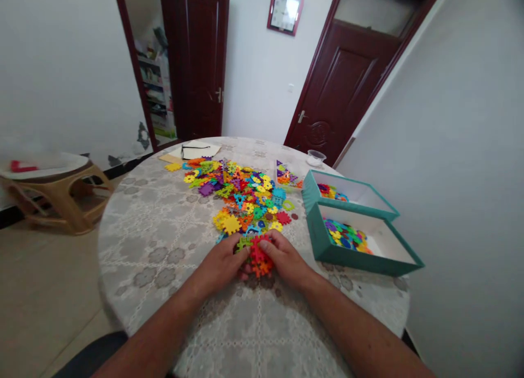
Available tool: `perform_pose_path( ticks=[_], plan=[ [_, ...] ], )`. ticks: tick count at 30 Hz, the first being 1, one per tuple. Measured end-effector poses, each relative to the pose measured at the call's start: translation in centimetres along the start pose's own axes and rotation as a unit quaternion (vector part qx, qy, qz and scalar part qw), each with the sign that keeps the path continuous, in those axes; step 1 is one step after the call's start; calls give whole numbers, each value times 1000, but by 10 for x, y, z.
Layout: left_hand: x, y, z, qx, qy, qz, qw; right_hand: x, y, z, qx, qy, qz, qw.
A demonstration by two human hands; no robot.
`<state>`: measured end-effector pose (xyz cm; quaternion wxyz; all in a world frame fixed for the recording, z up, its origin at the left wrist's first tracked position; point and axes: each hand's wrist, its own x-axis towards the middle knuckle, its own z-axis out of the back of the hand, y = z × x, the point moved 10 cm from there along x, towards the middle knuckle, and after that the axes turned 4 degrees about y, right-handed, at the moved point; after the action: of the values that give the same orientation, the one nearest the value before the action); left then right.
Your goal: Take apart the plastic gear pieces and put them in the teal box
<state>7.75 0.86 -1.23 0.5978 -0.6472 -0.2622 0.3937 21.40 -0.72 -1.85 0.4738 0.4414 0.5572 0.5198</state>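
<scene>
Close to the table's near side, my left hand point(226, 258) grips a green interlocking plastic piece point(243, 244) with toothed edges. My right hand point(283, 257) pinches a red toothed piece point(256, 252) that sits against the green one. An orange piece point(262, 269) shows below the red one; whether all of them are locked together I cannot tell. Fingers hide parts of these pieces. Just beyond my hands spreads a heap of colourful toothed plastic pieces point(249, 201), with a yellow square piece point(230, 224) at its near edge.
On the right stand two teal boxes point(360, 263) holding more pieces. A clear bowl point(315, 158) sits at the back right. Eyeglasses point(195, 147) lie on papers point(208, 153) at the back left. A patterned cloth point(164, 225) covers the round table; a stool point(61, 195) stands left.
</scene>
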Motion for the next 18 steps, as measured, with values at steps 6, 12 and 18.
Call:
perform_pose_path(
  ticks=[6,12,18],
  plan=[
    [-2,-5,-6,-54,50,-35,997,2,12,10,-62,-40,66,995],
    [1,1,-4,-17,26,-32,999,-3,26,8,-67,-65,72,993],
    [-2,-6,1,-28,19,-49,998,-16,61,19,-33,-63,72,995]
  ],
)
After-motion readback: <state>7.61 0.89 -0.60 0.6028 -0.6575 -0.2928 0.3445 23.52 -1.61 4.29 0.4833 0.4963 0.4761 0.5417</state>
